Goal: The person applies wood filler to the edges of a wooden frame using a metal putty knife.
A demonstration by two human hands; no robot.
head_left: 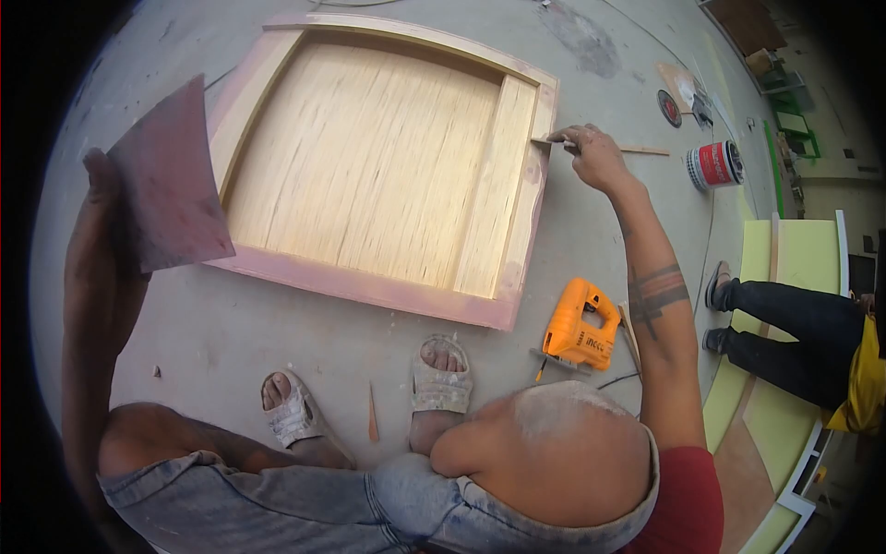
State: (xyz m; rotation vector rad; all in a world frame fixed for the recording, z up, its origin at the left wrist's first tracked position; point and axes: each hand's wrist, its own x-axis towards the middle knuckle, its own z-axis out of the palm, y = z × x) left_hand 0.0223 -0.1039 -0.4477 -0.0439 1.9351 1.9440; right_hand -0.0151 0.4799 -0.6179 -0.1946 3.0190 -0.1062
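A wooden panel with a raised frame (360,157) lies on the grey floor, its outer border coated pinkish. My left hand (106,198), at the far left, grips a thin reddish-purple sheet (175,180) held up beside the panel's left side; part of the hand is behind the sheet. My right hand (591,155) is closed around the handle of a small putty knife (543,141). The blade touches or nearly touches the frame's right edge, near its upper right part.
An orange jigsaw (581,328) lies near my right knee. A red and white can (715,165), its round lid (669,108) and a thin wood strip (645,150) are at the right. Another person (794,337) stands beside yellow-green boards (812,249).
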